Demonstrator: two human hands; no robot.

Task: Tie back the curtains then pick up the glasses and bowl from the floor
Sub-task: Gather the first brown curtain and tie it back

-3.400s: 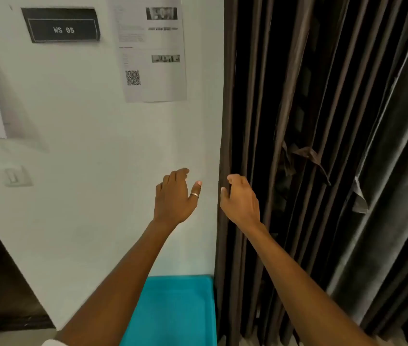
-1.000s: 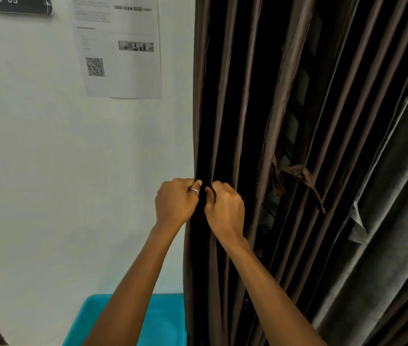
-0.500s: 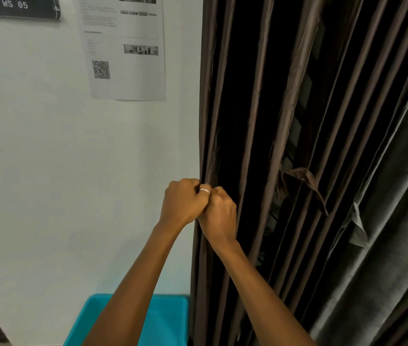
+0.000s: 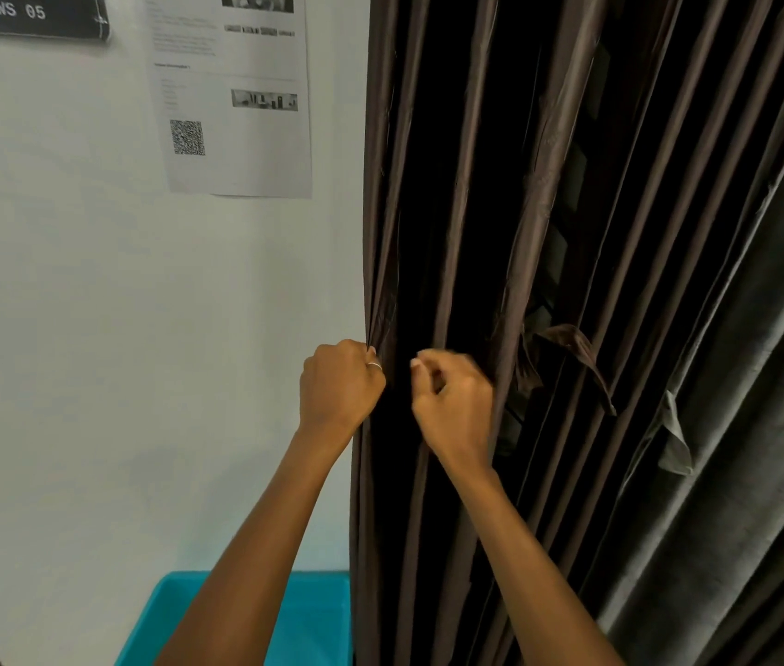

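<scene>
A dark brown pleated curtain (image 4: pixel 548 194) hangs over the right half of the view, its left edge against a white wall. My left hand (image 4: pixel 339 386) is fisted on that left edge and pinches the fabric. A short way to its right, my right hand (image 4: pixel 452 401) is curled in front of the folds with thumb and fingers bent; whether it pinches fabric is unclear. A brown tie-back strip (image 4: pixel 572 343) dangles among the pleats to the right of my right hand. A grey curtain (image 4: pixel 740 425) hangs at the far right. No glasses or bowl are in view.
A turquoise bin (image 4: pixel 318 617) stands on the floor below my arms, against the wall (image 4: pixel 92 329). On the wall are a printed sheet with a QR code (image 4: pixel 231 98) and a black sign reading WS 05 (image 4: pixel 25 14).
Both hands reached from the wall to the curtain's left edge and closed together on it. Now the right hand has drawn apart to the right while the left keeps its hold.
</scene>
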